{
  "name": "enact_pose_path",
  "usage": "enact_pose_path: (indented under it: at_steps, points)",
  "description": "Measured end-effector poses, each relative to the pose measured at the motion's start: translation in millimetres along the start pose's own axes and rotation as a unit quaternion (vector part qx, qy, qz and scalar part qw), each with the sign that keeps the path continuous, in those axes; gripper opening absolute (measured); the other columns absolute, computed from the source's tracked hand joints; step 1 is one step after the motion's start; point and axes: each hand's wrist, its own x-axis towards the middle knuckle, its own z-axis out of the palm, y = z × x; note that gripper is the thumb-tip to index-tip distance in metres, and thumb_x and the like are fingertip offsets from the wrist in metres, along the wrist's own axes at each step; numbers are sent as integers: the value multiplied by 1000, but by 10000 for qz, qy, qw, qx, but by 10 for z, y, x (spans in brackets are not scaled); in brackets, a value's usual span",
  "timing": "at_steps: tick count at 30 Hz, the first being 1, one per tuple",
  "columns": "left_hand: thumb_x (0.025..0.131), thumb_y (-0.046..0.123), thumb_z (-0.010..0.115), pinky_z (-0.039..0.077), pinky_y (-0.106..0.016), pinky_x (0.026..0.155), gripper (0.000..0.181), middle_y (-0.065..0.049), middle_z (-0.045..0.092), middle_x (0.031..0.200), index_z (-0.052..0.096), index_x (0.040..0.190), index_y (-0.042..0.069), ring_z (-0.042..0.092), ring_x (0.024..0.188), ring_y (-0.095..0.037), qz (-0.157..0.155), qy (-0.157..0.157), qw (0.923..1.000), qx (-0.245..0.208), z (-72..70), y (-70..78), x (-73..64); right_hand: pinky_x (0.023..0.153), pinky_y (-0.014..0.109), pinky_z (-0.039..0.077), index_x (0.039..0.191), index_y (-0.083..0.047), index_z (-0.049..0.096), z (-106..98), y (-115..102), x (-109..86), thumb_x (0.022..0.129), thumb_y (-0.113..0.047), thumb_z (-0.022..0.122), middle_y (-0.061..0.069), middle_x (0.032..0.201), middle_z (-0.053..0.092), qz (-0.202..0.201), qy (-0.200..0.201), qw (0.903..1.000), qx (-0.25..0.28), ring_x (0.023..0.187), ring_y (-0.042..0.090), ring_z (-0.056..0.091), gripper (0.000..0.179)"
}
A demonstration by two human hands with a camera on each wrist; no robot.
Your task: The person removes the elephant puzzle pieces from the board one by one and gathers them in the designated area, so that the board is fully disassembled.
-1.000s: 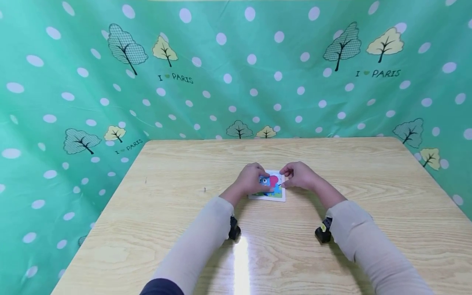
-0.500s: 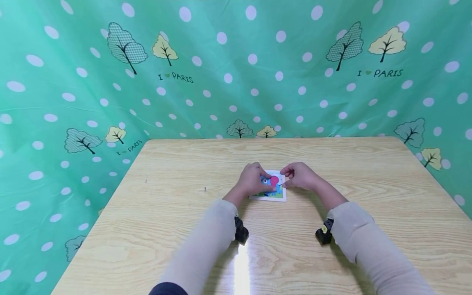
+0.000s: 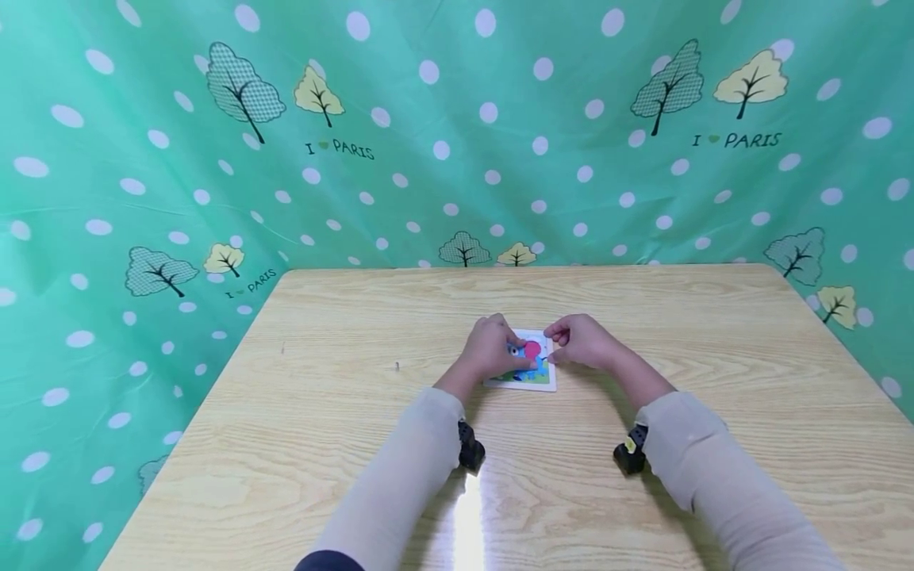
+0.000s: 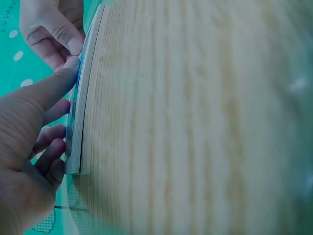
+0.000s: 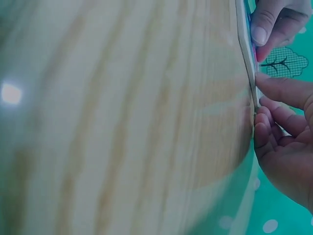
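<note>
A small, thin picture board (image 3: 543, 379) with a white border lies flat on the table, its picture showing a blue creature, a pink-red round shape and green ground. My left hand (image 3: 491, 349) reaches over its left part, the thumb pressing on the picture and covering some of it. In the left wrist view, the other fingers (image 4: 51, 139) of that hand bend onto the board's face. My right hand (image 3: 584, 341) is at the board's right border, thumb and forefinger touching it a little apart. The right wrist view shows that thumb (image 5: 283, 90) on the edge, the other fingers loosely bent beside it.
The wooden table (image 3: 343, 333) has rounded far corners. Behind it and to the left hangs a green dotted cloth (image 3: 400, 103) printed with trees. Black wrist cameras (image 3: 471, 448) sit below both sleeves, close over the table.
The left forearm and hand have shifted slightly right, the thumb sliding a little right over the picture. The board has edged right by a hair. My right hand stays almost in place.
</note>
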Motion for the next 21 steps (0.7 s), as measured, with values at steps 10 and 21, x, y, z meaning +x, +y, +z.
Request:
enact_pose_path:
  at_steps: [10,21]
  points:
    - [73,46,84,38,-24,72,46,5,50,93,78,102,12,43,85,-14,-84,-9,10000,-16,5,-5,6,78,30,45,118,3,65,-2,-11,18,82,-3,76,11,101,58,105,-61,9998,181,92,24,49,39]
    - [72,48,84,38,-24,72,48,6,50,94,78,104,13,43,86,-14,-87,-18,10000,-11,1,-10,6,80,30,44,121,6,61,-3,11,45,85,-2,72,13,104,54,185,-128,9984,522,94,25,47,38]
